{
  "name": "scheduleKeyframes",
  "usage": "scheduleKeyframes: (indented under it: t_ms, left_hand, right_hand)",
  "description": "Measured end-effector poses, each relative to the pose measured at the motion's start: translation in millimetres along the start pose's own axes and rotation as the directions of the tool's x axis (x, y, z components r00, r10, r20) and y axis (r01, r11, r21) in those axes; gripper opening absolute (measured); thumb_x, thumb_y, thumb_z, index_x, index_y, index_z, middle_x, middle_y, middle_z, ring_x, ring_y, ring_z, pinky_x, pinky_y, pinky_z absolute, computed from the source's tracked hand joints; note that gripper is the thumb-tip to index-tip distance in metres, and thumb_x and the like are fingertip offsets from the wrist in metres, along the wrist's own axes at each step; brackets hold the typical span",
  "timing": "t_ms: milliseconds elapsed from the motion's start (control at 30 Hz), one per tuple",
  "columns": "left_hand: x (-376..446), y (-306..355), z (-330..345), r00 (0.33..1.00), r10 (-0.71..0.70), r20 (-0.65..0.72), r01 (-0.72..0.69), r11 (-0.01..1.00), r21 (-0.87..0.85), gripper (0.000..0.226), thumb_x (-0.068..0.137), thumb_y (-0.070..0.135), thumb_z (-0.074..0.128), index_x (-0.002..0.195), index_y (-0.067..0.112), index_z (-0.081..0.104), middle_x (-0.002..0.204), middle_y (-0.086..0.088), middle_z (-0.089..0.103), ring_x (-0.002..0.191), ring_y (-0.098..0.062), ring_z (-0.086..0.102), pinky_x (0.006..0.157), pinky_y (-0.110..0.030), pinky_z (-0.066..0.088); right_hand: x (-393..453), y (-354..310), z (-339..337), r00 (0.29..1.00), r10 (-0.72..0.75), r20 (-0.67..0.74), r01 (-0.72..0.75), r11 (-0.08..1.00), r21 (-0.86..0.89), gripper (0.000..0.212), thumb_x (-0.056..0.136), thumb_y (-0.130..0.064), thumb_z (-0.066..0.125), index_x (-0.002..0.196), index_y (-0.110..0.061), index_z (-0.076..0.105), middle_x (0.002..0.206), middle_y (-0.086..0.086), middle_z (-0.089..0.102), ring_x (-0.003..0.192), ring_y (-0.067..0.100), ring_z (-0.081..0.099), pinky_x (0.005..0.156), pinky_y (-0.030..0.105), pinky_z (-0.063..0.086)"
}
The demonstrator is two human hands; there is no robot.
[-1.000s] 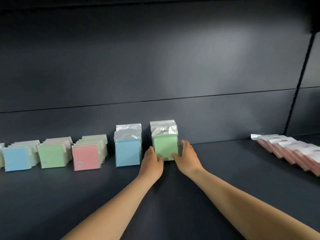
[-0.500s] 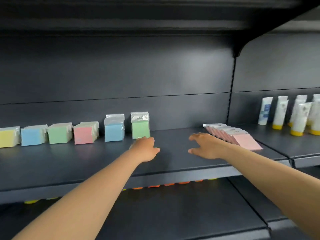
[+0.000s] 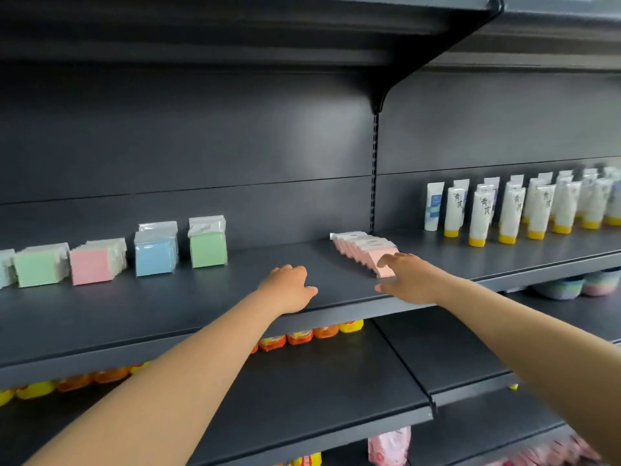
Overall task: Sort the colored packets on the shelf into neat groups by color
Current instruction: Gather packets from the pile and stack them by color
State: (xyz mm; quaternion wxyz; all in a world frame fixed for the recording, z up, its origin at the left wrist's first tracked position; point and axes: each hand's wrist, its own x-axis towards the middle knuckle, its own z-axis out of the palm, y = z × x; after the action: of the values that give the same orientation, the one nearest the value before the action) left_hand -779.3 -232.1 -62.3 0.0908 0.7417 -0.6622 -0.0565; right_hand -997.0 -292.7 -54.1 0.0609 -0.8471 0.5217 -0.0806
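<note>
Now right hand (image 3: 408, 280) reaches pink packets (image 3: 364, 252), fingers spread.

Bare shelf (image 3: 268, 264) between green packets (image 3: 207, 247) and toppled pink packets (image 3: 364, 252), tubes (image 3: 480, 213) beyond

Upright packet stacks (image 3: 154, 252) at shelf (image 3: 168, 314) left, fallen packet row (image 3: 364, 252) right, tubes (image 3: 510, 210) farther right.
</note>
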Motion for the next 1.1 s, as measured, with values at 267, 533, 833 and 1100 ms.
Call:
scheduleKeyframes:
  t_ms: [267,533,833,1100]
  left_hand:
    - [86,79,37,0.998,-0.039,0.042,0.047,0.977,-0.210,0.050,0.096,0.039,0.043,0.137,0.010,0.039,0.145,-0.009,0.036,0.131,-0.025,0.038,0.100,-0.033,0.036]
    - [168,124,82,0.956,-0.293,-0.005,0.237,0.780,-0.579,0.053,0.070,0.055,0.071,0.106,0.019,0.058,0.107,0.004,0.063,0.097,-0.017,0.060,0.077,-0.028,0.049]
    - [181,102,82,0.938,-0.347,0.023,0.232,0.575,-0.784,0.011,0.077,0.019,0.076,0.082,0.016,0.066,0.082,0.005,0.067,0.078,-0.012,0.062,0.064,-0.020,0.048]
    - [175,67,88,0.891,-0.452,-0.041,0.009,0.108,-0.994,0.018,0.091,0.007,0.058,0.109,0.004,0.060,0.108,-0.012,0.066,0.100,-0.024,0.062,0.090,-0.036,0.049]
  right_hand:
    - [53,91,9,0.999,0.033,0.006,-0.034,0.994,0.100,0.054,0.092,-0.037,0.055,0.140,-0.018,0.037,0.139,0.004,0.043,0.122,0.021,0.045,0.092,0.028,0.039]
    - [127,150,43,0.993,0.106,-0.042,-0.065,0.829,0.556,0.048,0.091,-0.031,0.057,0.136,-0.016,0.044,0.134,0.001,0.052,0.120,0.016,0.051,0.090,0.022,0.039]
    - [166,154,57,0.998,0.031,-0.049,0.015,0.679,0.734,0.034,0.088,-0.025,0.061,0.120,-0.015,0.059,0.117,0.000,0.064,0.104,0.013,0.060,0.085,0.021,0.045]
    - [174,148,59,0.999,0.017,-0.038,0.018,0.633,0.774,0.039,0.074,-0.019,0.075,0.112,-0.017,0.064,0.091,-0.002,0.068,0.082,0.013,0.063,0.062,0.018,0.044]
